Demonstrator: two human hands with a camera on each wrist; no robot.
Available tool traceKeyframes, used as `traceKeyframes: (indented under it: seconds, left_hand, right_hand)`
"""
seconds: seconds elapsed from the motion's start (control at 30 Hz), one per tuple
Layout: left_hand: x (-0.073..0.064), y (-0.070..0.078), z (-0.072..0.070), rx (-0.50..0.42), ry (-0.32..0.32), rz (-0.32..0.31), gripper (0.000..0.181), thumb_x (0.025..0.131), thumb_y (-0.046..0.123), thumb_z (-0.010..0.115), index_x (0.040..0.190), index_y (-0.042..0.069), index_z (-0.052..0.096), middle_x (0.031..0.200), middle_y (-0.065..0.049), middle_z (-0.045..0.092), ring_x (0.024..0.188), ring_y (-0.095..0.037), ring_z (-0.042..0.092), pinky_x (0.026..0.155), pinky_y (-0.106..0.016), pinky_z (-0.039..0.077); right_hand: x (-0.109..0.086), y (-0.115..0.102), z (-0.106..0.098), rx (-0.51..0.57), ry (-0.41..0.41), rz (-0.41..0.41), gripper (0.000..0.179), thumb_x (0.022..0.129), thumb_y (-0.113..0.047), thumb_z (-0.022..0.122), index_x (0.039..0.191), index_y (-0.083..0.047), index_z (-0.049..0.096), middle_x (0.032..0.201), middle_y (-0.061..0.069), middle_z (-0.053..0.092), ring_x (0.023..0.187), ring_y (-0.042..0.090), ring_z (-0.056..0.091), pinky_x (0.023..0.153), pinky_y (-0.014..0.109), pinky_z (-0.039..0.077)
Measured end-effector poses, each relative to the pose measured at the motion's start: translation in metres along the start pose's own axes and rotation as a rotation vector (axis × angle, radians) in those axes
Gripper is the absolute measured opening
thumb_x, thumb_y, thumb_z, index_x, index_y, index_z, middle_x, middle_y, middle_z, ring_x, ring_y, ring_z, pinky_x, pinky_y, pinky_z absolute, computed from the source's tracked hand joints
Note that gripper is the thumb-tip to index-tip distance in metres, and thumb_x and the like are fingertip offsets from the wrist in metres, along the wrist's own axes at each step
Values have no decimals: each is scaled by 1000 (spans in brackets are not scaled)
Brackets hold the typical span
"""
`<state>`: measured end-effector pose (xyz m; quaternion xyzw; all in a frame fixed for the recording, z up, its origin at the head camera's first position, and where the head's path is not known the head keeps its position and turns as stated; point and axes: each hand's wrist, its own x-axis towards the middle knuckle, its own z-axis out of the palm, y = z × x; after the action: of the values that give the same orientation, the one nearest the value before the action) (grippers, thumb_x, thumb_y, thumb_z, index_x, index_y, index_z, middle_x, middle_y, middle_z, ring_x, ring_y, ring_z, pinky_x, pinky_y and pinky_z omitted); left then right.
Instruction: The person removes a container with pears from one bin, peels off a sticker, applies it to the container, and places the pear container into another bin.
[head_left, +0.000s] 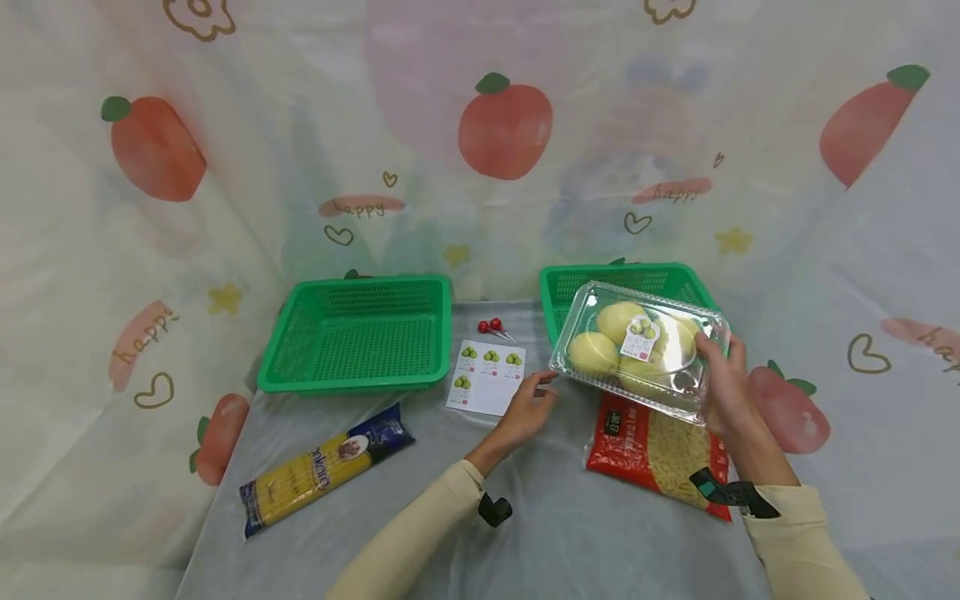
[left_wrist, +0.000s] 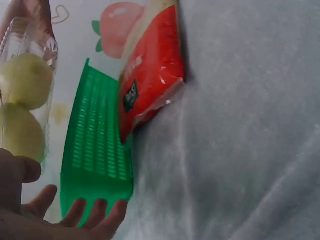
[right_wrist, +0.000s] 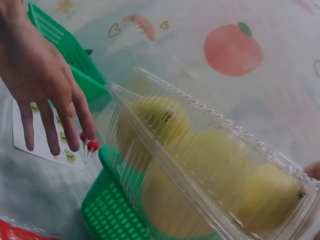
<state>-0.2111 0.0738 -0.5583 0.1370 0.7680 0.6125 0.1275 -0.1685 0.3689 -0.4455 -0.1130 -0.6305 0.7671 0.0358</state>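
Note:
My right hand (head_left: 731, 387) grips the right end of a clear plastic fruit box (head_left: 678, 396), holding it up and tilted. Inside lie several pale yellow-green fruits (right_wrist: 205, 155), and a sticker with a fruit picture (head_left: 640, 337) is on the lid. The left hand (head_left: 528, 408) is just beside the box's lower left corner, its fingers loosely extended and holding nothing. In the right wrist view, the left hand (right_wrist: 45, 85) hangs with fingers spread, apart from the box. Below the left hand lies a white sheet of similar stickers (head_left: 487, 387).
A green basket (head_left: 352, 333) stands at the back left; another green basket (head_left: 562, 287) is partly hidden behind the box. Two red lollipops (head_left: 491, 326) lie between them. A pasta pack (head_left: 322, 471) rests front left, a red-and-clear food bag (head_left: 637, 446) front right.

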Motion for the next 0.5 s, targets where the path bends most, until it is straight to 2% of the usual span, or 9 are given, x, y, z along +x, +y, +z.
traceKeyframes:
  seconds: [0.17, 0.27, 0.3, 0.37, 0.5]
  left_hand:
    - [13, 7, 5, 16, -15, 8, 51, 111, 26, 52, 160, 16, 46, 158, -15, 48, 135, -29, 59, 102, -41, 56]
    - [17, 10, 5, 6, -27, -3, 53, 111, 30, 50, 162, 18, 44, 160, -12, 45, 136, -28, 57, 102, -42, 56]
    - [18, 11, 4, 7, -32, -9, 53, 111, 32, 50, 162, 18, 44, 160, -11, 44, 137, -27, 57, 103, -43, 55]
    - [19, 11, 3, 9, -38, -22, 53, 111, 34, 50, 161, 18, 45, 161, -10, 43, 137, -27, 57, 103, -42, 56]
    - [20, 8, 2, 15, -40, -40, 52, 111, 35, 51, 161, 19, 47, 163, -7, 42, 137, -26, 57, 102, -41, 56]
  right_hand:
    - [14, -10, -2, 25, 63, 15, 43, 110, -41, 54, 136, -33, 21, 125, -2, 33, 92, 9, 59, 66, 29, 61]
    - [25, -17, -5, -24, 86, 10, 49, 109, -42, 55, 140, -30, 19, 126, -3, 32, 101, 11, 52, 69, 27, 60]
    - [29, -20, -6, -43, 90, 15, 54, 109, -43, 56, 144, -29, 18, 127, -2, 33, 103, 13, 54, 69, 28, 61]
    - [37, -25, -7, -145, 111, 15, 69, 107, -48, 56, 156, -25, 13, 136, 2, 32, 106, 13, 48, 70, 26, 58]
    - [54, -34, -6, -269, 144, 38, 88, 105, -54, 56, 168, -23, 3, 135, 7, 37, 98, 14, 55, 66, 27, 58]
